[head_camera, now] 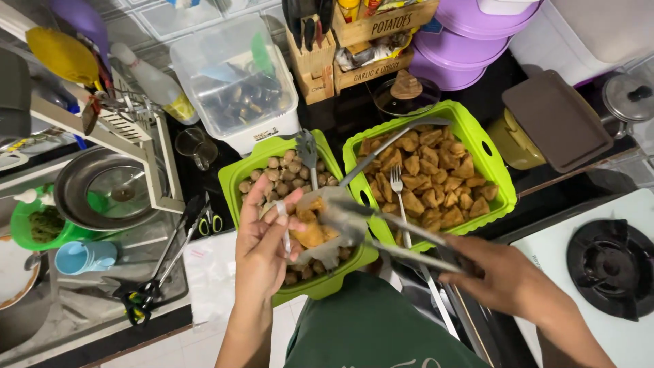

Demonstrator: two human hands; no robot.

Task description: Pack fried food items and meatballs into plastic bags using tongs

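My left hand [262,238] holds an open paper wrapper [325,228] with fried golden pieces inside, above a green basket of small brown balls [235,174]. My right hand [504,279] grips metal tongs [381,228] whose tips reach into the wrapper. To the right stands a second green basket [487,153] full of fried triangular pieces, with a fork [400,197] and a long metal utensil [388,144] lying in it. Another fork [308,153] stands in the basket of balls.
A sink [102,197] with a steel bowl, a green bowl and a blue cup lies left. Scissors [146,293] rest on its edge. A clear lidded box [238,82], knife block [310,48], wooden crates, purple tubs and a gas burner [610,266] surround the baskets.
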